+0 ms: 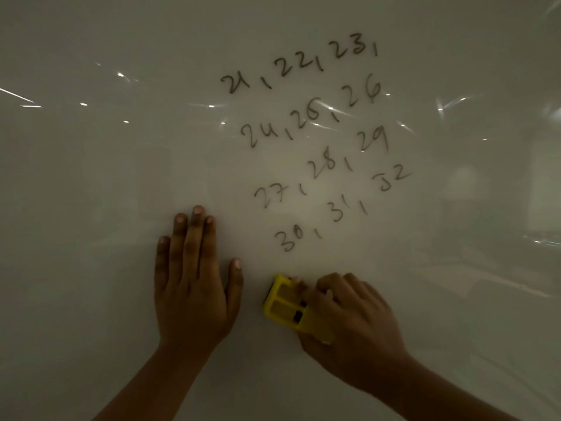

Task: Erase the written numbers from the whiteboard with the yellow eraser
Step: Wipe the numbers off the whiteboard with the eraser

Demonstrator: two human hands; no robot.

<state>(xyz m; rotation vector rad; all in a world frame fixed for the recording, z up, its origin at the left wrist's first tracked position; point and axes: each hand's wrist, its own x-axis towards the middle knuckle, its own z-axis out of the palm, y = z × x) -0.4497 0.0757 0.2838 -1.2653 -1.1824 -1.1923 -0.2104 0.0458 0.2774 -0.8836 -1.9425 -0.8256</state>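
Right hand (346,317) grips the yellow eraser (288,305) below the numbers (312,138); left hand (191,281) lies flat, open, just beside.

Loads of bare whiteboard (91,177) left, right and above the written numbers (315,138), nothing blocking there. Only things in the way: the left hand (192,284) pressed flat just left of the bottom row, and the right hand (349,314) gripping the yellow eraser (285,302) right below it

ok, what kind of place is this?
Likely an office or classroom, though that's a guess: a glossy whiteboard fills the view, with handwritten numbers on it. The right hand holds a yellow eraser; the left hand lies flat on the board.
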